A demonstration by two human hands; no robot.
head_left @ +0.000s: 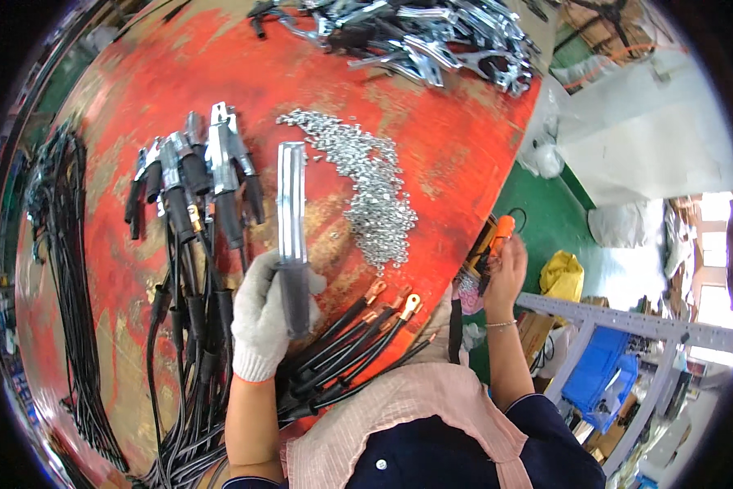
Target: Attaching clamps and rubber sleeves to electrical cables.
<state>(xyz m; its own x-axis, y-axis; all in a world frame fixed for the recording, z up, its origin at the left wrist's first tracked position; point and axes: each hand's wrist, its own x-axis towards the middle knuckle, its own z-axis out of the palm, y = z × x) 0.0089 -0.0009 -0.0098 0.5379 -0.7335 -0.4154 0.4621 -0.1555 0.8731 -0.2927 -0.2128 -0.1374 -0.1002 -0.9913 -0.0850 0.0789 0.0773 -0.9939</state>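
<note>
My left hand (pixel 260 318), in a white knitted glove, is closed round the black sleeved handle of a metal clamp (pixel 292 208). The clamp stands nearly upright over the table, its silvery jaw end pointing away from me. Off the table's right edge, my bare right hand (pixel 506 265) is closed on an orange-and-black hand tool (pixel 501 232), whose exact kind I cannot make out. Between my arms lie black cables with copper ring lugs (pixel 412 303). Beyond the clamp spreads a pile of small shiny nuts or similar fasteners (pixel 374 187).
The worn red table (pixel 448 155) carries a heap of metal clamp parts (pixel 431 49) at the far side. Clamps fitted to cables (pixel 220 163) lie left of my glove, with a black cable bundle (pixel 65 285) farther left. A metal rack with blue bins (pixel 598 371) stands to the right.
</note>
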